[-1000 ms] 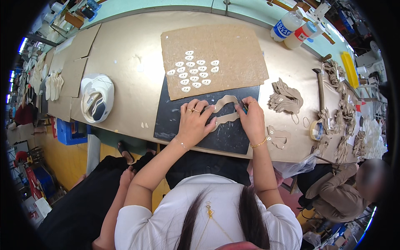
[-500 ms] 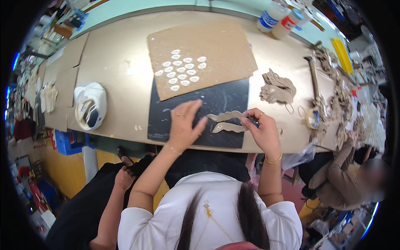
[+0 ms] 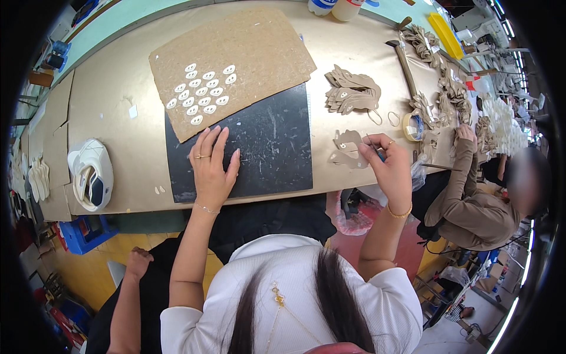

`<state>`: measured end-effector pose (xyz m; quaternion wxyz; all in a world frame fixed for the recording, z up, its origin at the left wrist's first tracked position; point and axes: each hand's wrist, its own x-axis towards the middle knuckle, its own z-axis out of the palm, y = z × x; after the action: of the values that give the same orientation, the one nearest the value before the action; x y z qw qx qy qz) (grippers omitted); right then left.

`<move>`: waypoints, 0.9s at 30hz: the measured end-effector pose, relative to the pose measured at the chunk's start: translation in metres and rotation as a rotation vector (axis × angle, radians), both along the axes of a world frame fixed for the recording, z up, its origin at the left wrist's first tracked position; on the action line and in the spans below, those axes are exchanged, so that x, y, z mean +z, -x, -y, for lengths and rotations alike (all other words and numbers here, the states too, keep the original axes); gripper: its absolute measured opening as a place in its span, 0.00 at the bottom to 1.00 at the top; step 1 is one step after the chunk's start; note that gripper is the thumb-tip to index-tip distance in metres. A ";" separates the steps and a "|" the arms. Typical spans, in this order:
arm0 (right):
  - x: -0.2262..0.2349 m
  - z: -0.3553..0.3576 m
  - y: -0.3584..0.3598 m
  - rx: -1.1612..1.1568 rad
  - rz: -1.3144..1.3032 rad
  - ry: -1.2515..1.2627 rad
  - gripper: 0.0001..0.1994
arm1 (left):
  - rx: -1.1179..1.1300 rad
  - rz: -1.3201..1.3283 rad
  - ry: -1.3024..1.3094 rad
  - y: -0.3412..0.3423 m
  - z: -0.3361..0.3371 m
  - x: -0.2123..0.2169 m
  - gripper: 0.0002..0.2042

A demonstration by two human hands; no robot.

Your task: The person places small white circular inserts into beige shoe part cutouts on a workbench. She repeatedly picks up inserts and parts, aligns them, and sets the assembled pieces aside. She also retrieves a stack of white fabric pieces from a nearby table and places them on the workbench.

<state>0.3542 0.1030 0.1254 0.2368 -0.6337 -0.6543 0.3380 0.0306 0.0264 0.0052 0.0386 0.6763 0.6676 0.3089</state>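
One tan cut-out piece [image 3: 348, 148] is being gripped in the closed right hand [image 3: 386, 165], lifted just off the desk [image 3: 118, 100]. The left hand [image 3: 211, 168] is lying open, flat on the black cutting mat [image 3: 277, 147]. Beyond it, sixteen white ovals [image 3: 203, 93] are sitting finished on cardboard [image 3: 259, 47]; a stack of tan pieces [image 3: 352, 91] beyond the right hand is waiting.

Person, seen from above the head. Top: white ribbed knit with short sleeves, both forearms bare. Hair: long, dark, straight, falling down the front in two strands. Neck: thin gold chain with a small gold pendant lying on the white top. Left hand [image 3: 211, 171]: gold ring on one finger, fine chain bracelet at the wrist. Right hand [image 3: 386, 168]: gold ring on one finger, solid gold bangle at the wrist. Lower body: dark garment visible below the table edge.
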 end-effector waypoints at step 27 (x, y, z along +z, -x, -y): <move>-0.049 -0.099 0.172 0.770 0.420 -0.864 0.08 | 0.046 -0.146 0.108 -0.006 -0.004 -0.001 0.29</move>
<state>0.1819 0.2021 0.0761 0.1990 -0.2516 -0.9467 -0.0284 0.0368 0.0307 0.0045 0.0191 0.6783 0.6997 0.2234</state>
